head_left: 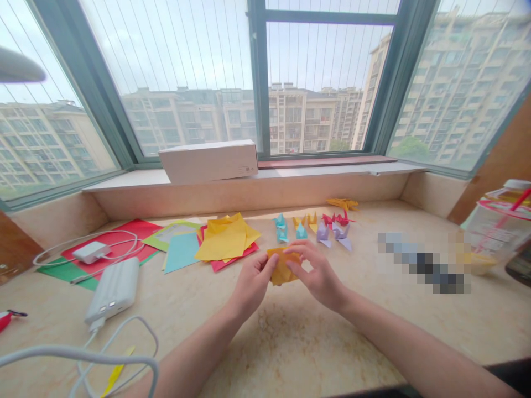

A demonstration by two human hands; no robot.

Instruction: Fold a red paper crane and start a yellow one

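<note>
A folded piece of orange-yellow origami paper [283, 271] is held up between both hands, just above the stone counter. My left hand [254, 279] pinches its left side, thumb lying across the front. From the right, my right hand [317, 271] grips the paper's top and right edge with thumb and fingers. Just beyond the hands stand several small folded paper cranes: blue ones [281, 223], yellow ones [312, 222], red ones [340, 218] and purple ones [323, 235]. An orange folded paper piece [342, 204] lies behind them.
Left of the cranes lie yellow paper sheets [226, 237], a light blue sheet [181, 253] and a red sheet [133, 228]. A white power bank [114, 290] with cables sits at left. A white box [209, 161] rests on the sill. A plastic cup [495, 232] stands at right.
</note>
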